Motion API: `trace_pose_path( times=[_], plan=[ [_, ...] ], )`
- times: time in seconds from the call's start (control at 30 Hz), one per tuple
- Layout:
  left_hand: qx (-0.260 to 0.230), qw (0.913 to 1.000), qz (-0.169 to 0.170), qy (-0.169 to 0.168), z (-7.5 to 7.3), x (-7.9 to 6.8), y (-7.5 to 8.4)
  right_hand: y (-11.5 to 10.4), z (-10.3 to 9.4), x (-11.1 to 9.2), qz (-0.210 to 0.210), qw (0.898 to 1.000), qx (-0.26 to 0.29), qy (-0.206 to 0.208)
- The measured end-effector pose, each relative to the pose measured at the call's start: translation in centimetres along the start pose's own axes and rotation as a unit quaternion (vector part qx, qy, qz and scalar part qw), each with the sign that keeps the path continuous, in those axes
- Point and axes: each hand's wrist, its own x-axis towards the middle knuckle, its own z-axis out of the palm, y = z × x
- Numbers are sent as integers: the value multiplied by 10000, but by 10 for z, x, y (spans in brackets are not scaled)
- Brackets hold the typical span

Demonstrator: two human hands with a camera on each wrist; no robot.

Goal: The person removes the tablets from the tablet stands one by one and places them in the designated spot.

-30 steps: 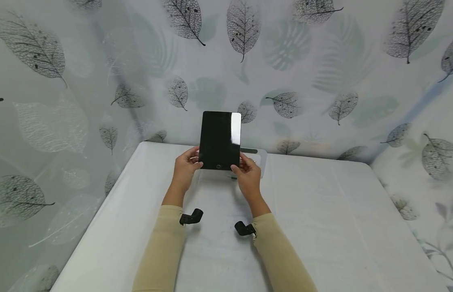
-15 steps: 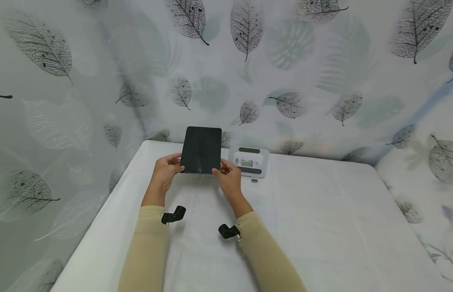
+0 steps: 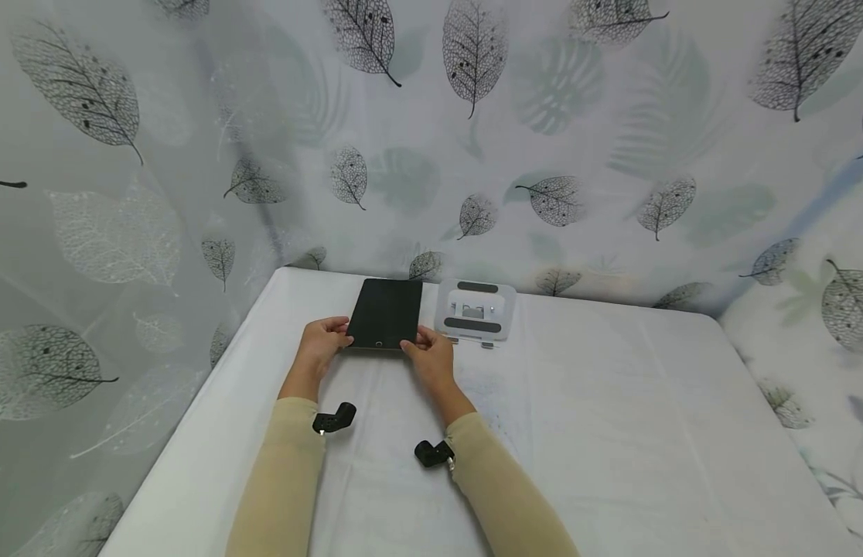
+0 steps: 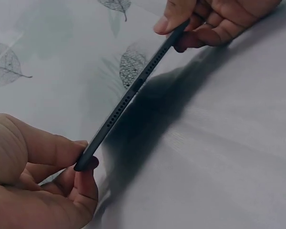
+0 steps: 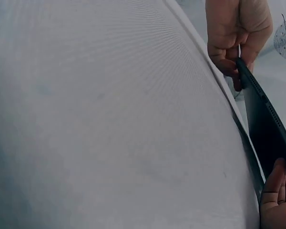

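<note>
A tablet (image 3: 385, 313) with a dark screen and a round home button is just above the table at its far left part. My left hand (image 3: 318, 342) pinches its near left corner, thumb on top and fingers beneath. The near right corner is gripped by my right hand (image 3: 434, 357) in the same way. In the left wrist view the tablet's thin edge (image 4: 115, 114) shows speaker holes and a port, with a dark shadow under it. Beside the right hand, a white and grey tablet stand (image 3: 506, 304) lies folded flat.
A white cloth covers the table (image 3: 612, 433). Close behind its far edge hangs a leaf-patterned curtain (image 3: 417, 170), which also runs along the left and right sides. Each wrist bears a small black camera (image 3: 335, 418).
Both hands have carried the tablet left and then down towards the table, tipping it flatter. The stand, partly hidden behind it at first, is now in full view.
</note>
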Motion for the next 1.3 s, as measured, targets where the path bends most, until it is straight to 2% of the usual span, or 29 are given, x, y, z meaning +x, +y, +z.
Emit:
trace_pose_path(
  times=[0.2, 0.37, 0.43, 0.5, 0.63, 0.73, 0.87, 1.07, 1.1, 1.17, 1.2, 1.3],
  plan=[
    [572, 9978, 280, 190, 1, -3, -3, 0, -2, 0, 264, 9968, -737, -175],
    [1314, 9901, 490, 20, -3, -6, -5, -3, -2, 5, 95, 9849, -1635, -567],
    [1800, 9816, 635, -20, -4, -9, -8, -2, 0, 6, 22, 9792, -1910, -689],
    [2359, 9681, 844, 5, -5, -11, -11, 1, 2, 5, -15, 9728, -2197, -735],
    [3051, 9443, 1217, 176, -4, -14, -18, 4, 5, 2, -193, 9600, -2694, -745],
    [3239, 9369, 1284, 283, -3, -17, -19, 3, 7, 0, -306, 9512, -2969, -783],
    [3543, 9269, 1187, 364, 5, -22, -14, 1, 5, -3, -322, 9435, -3193, -825],
    [4045, 9062, 1183, 335, 17, -26, -8, -2, 3, -2, -445, 9277, -3560, -1030],
    [4164, 9004, 1221, 306, 18, -28, -8, -2, 3, -2, -481, 9242, -3633, -1075],
    [4372, 8893, 1319, 248, 20, -29, -8, -2, 0, -3, -529, 9245, -3601, -1132],
    [4486, 8826, 1386, 238, 21, -30, -8, -1, -2, -3, -538, 9300, -3452, -1146],
    [4709, 8645, 1730, 312, 23, -33, -9, 3, -9, -6, -555, 9587, -2563, -1099]
  ],
)
